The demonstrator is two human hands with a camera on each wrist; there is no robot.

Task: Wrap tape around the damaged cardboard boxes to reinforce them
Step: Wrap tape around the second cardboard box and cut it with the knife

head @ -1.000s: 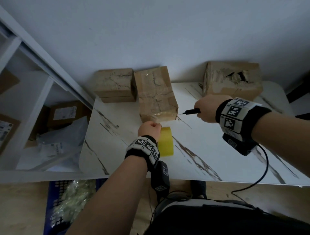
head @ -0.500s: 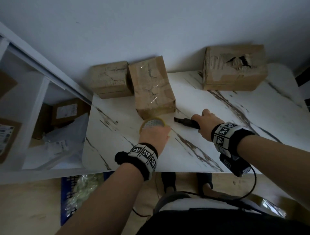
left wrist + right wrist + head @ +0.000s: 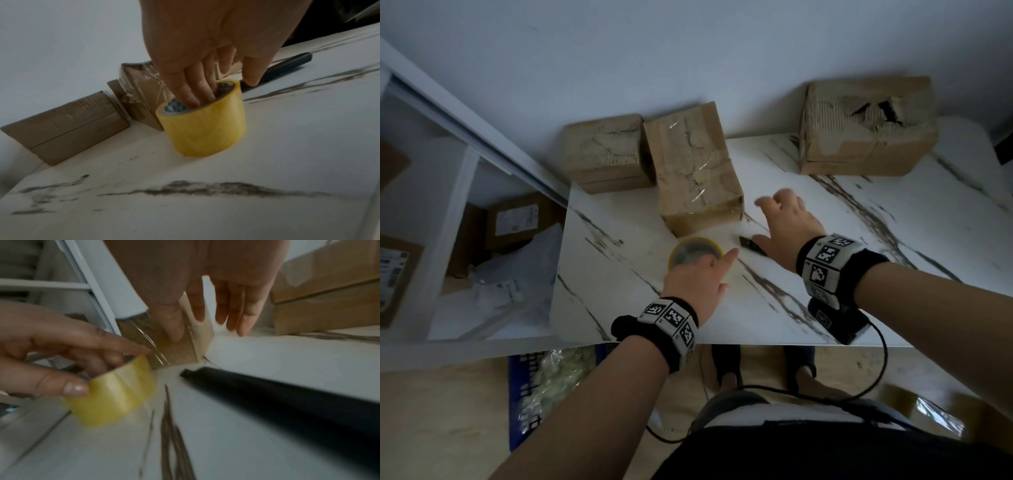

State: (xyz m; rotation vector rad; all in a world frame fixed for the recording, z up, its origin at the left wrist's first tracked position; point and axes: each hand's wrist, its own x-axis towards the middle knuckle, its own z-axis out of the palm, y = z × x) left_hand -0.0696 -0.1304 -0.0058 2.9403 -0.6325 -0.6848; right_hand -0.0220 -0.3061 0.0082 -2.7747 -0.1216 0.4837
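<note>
A yellow tape roll (image 3: 675, 254) (image 3: 205, 129) (image 3: 111, 395) lies flat on the marble table (image 3: 859, 260). My left hand (image 3: 702, 274) (image 3: 222, 87) (image 3: 68, 353) holds it, with fingers inside the core and the thumb at its outer wall. Just beyond stands a box wrapped in clear tape (image 3: 695, 171) (image 3: 141, 91) (image 3: 179, 352). My right hand (image 3: 774, 205) (image 3: 205, 327) hovers open beside that box with its fingers spread. A black cutter (image 3: 751, 245) (image 3: 287, 65) (image 3: 277, 404) lies on the table under it. A torn box (image 3: 866, 130) (image 3: 329, 296) sits at the back right.
Another worn box (image 3: 604, 154) (image 3: 65, 120) stands left of the taped one, against the wall. A white shelf unit with parcels (image 3: 513, 222) is on the left. A blue crate (image 3: 534, 387) and another box (image 3: 928, 407) sit on the floor.
My right hand let go of the black cutter, which now lies on the table, and opened toward the taped box. The left hand laid the tape roll flat.
</note>
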